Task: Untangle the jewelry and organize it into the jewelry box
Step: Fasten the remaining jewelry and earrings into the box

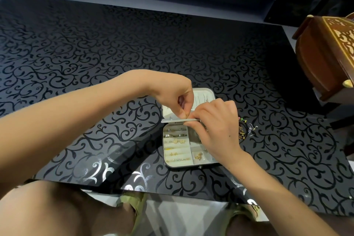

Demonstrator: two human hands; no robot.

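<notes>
Jewelry box (183,166) open, cream-lined; left hand (172,94) and right hand (216,122) pinching its inner flap (171,121).

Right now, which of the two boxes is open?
The small jewelry box in the middle, its cream compartments showing; the wooden box at the right edge looks closed.

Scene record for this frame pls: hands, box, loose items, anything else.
left hand: pinches at top edge of flap
right hand: pinches same flap from the right
held item: too small to tell
box: open on table, lid swung away from person
contents: rings and gold pieces in compartments
loose jewelry: on table, right of box, not touching it
wooden box: right edge of view
</notes>
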